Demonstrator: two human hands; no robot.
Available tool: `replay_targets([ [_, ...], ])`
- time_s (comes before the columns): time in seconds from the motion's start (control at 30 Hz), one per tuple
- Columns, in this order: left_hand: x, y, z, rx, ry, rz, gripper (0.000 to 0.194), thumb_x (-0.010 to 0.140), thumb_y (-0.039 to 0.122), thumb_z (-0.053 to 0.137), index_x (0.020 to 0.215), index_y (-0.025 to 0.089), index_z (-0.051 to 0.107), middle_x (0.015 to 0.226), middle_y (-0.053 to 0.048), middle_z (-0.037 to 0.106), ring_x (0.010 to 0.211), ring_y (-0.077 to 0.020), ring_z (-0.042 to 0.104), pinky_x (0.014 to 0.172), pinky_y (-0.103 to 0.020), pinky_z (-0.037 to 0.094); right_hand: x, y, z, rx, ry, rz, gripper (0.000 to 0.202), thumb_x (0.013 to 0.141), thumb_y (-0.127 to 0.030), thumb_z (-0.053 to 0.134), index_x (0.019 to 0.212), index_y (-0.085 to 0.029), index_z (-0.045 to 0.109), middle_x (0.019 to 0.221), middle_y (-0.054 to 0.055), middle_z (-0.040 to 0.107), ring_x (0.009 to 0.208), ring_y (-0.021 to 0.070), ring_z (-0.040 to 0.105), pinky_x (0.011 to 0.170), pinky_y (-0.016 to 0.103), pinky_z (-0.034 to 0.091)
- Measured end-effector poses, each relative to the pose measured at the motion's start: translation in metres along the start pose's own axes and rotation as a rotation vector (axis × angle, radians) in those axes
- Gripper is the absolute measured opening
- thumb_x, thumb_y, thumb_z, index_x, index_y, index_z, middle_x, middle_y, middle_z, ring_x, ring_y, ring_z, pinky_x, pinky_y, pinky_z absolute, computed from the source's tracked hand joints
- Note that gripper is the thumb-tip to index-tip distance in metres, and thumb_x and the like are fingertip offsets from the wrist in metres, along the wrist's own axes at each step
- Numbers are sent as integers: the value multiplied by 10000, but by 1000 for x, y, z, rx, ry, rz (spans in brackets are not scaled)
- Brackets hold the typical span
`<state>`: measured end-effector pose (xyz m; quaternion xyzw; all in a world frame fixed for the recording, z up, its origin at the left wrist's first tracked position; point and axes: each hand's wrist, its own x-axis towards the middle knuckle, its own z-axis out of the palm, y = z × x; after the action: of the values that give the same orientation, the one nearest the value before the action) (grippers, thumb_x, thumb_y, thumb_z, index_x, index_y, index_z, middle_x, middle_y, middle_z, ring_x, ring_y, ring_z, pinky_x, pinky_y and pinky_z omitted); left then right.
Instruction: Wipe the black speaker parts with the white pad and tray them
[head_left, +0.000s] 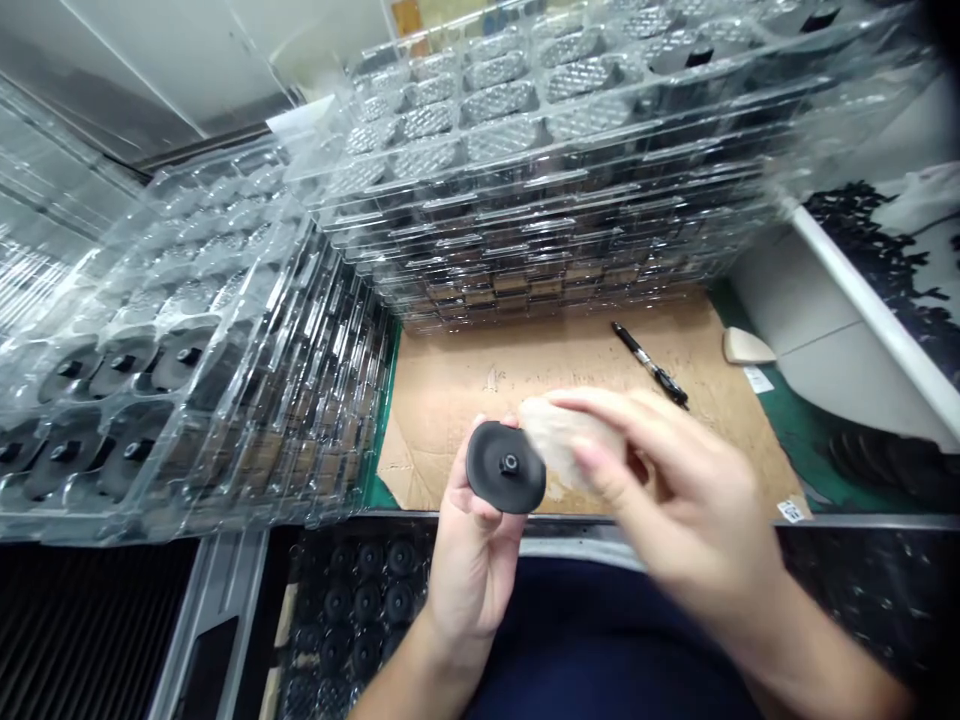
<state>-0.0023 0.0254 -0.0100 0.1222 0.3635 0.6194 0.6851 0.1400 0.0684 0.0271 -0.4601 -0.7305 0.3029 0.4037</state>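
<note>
Left-hand grip: the left hand (472, 555) grasps a black disc (505, 467) by its edge, thumb and fingers closed on the rim, the face with a small raised centre hub turned toward the camera. The disc is held in the air above the near edge of the surface, over a cardboard sheet (570, 375). Right-hand grip: the right hand (675, 490) is closed on a pale cloth (559, 440), pressed against the right edge of the disc. The right hand and cloth are blurred; the exact finger positions and the cloth's far side cannot be made out.

Faint pencil marks on the cardboard are not legible. A small white label (789, 511) at the cardboard's right corner carries print too small to read.

A black pen (651, 366) lies on the cardboard, well apart from the hands. A beige pad (745, 347) lies just beyond the cardboard's right edge.

Containers: a stack of clear trays (555, 180) stands at the back; its upper pockets hold mostly textured parts, detail unclear. A second tray stack (172, 350) leans at the left, the near pockets holding black discs with centre hubs. Below the surface edge, a bin of discs (360, 610) is partly hidden by the left forearm.
</note>
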Motion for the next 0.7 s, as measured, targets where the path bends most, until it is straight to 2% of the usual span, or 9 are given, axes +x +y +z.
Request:
replay_targets([
  [0.1,-2,-4,-4,-3,33,-56,443,764,316,631,1190,261,523,1179,-53,601,1143,-219,523,985,-330,412,8,-25,2,57,-229,-119,273,890,-137,431,1128,-177,558,943,32,624,832,133,579,730,247,474],
  [0.17,-2,-4,-6,7,72,-35,451,756,306,642,1189,278,520,1135,-36,621,1099,-199,553,922,-281,454,11,-28,8,7,-421,-105,235,888,-149,438,1050,-202,599,856,10,617,759,130,571,666,248,463],
  [0.2,-3,-4,-5,20,79,-19,475,731,297,669,1184,280,524,1100,-27,636,1077,-190,565,894,-255,467,12,-27,11,-29,-436,-98,229,888,-155,440,1034,-208,608,843,7,614,749,133,567,656,252,457],
  [0.33,-4,2,1,63,45,-62,446,709,300,691,1137,274,568,1003,-3,669,1023,-162,587,881,-214,461,13,-25,17,41,-165,-167,270,904,-153,412,1120,-127,572,901,57,608,806,142,562,734,262,454],
  [0.43,-5,6,2,35,14,-86,421,680,332,708,1085,316,594,1112,18,640,1031,-163,587,895,-238,463,4,-25,2,151,-342,-127,246,890,-124,444,1080,-189,586,862,5,609,765,98,558,689,201,439],
  [0.5,-6,7,1,35,3,-98,486,613,338,754,1074,301,605,1138,-1,635,1021,-175,595,883,-242,476,-3,-25,-11,64,-446,-37,240,868,-114,464,1020,-237,603,789,-27,599,682,87,547,607,196,416],
  [0.57,-6,5,3,34,3,-117,545,578,323,779,1092,269,605,1129,-28,644,1022,-177,597,866,-213,480,-7,-23,-20,-122,-378,11,221,856,-129,469,986,-235,612,720,-26,578,610,101,526,544,223,381],
  [0.63,-6,3,7,-9,10,-138,528,610,286,766,1110,259,600,1097,-23,658,1051,-169,583,875,-193,468,-4,-20,-22,-282,-222,-78,219,873,-155,446,995,-209,620,697,-5,571,601,125,512,540,256,358],
  [0.7,-7,2,11,-82,-15,-180,460,662,262,733,1105,264,606,1034,-1,676,1065,-162,577,871,-185,466,5,-15,-19,-265,-148,-293,256,917,-182,392,1016,-207,627,721,11,591,637,135,509,585,276,354],
])
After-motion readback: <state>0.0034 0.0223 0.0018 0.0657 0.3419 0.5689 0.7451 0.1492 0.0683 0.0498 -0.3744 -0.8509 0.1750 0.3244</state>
